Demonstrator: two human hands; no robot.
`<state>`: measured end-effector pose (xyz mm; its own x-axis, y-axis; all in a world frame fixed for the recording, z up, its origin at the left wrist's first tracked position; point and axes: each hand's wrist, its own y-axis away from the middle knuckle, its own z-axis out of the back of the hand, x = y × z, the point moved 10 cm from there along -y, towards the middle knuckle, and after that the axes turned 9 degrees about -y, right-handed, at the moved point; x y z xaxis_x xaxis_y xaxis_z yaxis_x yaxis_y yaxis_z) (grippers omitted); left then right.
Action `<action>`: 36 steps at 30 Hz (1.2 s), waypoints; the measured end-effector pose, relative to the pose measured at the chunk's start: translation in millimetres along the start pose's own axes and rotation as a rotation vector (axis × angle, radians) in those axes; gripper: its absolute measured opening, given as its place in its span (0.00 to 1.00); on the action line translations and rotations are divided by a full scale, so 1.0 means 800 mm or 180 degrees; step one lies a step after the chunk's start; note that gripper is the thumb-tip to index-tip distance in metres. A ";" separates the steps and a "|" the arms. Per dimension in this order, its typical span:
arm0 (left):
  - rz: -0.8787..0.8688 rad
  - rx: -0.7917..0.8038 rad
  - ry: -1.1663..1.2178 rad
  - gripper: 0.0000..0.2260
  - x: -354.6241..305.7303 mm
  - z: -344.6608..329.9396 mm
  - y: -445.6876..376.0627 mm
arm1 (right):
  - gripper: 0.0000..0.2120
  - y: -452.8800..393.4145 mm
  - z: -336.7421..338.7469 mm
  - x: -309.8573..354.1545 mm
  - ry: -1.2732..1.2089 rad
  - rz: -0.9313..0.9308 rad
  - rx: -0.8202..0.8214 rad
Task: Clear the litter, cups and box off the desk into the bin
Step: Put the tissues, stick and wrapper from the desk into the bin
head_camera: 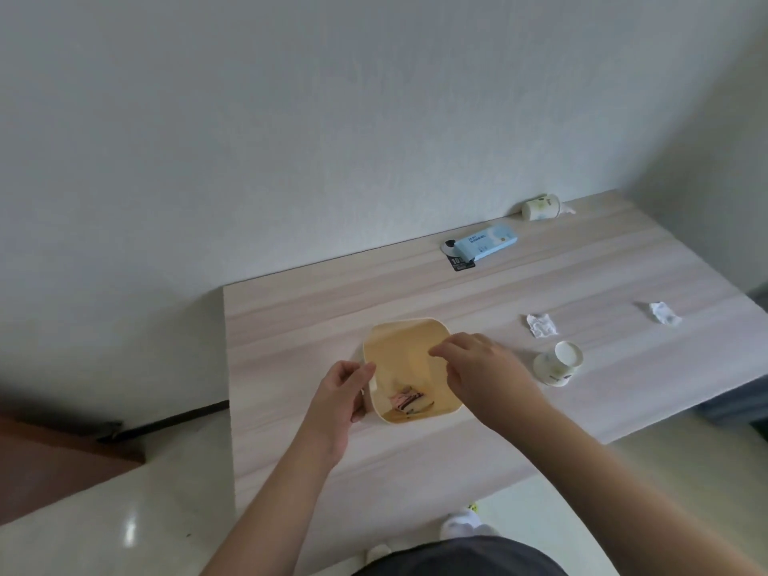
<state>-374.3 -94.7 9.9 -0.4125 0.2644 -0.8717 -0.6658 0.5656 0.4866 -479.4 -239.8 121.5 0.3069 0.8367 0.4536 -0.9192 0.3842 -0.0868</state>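
A pale yellow bin stands on the light wood desk, with a pink wrapper lying in its bottom. My left hand grips the bin's left rim. My right hand hovers over the bin's right side, fingers loosely curled, nothing visible in them. A paper cup lies on its side just right of the bin. A crumpled paper sits behind it, another crumpled paper farther right. A blue box lies near the wall on a black-and-white packet. A second cup lies at the back.
The desk backs onto a white wall, and its left edge runs close to the bin. A brown wooden panel and a dark bar lie on the floor to the left. My feet in white socks stand at the desk's near edge.
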 end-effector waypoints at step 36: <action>0.0164 0.0848 -0.0828 0.05 0.026 -0.452 0.048 | 0.26 0.300 0.199 -0.374 0.0380 -0.1667 -0.0940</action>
<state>-633.1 -349.7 31.5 -0.2467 0.4679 -0.8486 -0.4490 0.7209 0.5280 -831.0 -460.4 106.4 0.7407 0.5387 0.4015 -0.5366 0.8339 -0.1290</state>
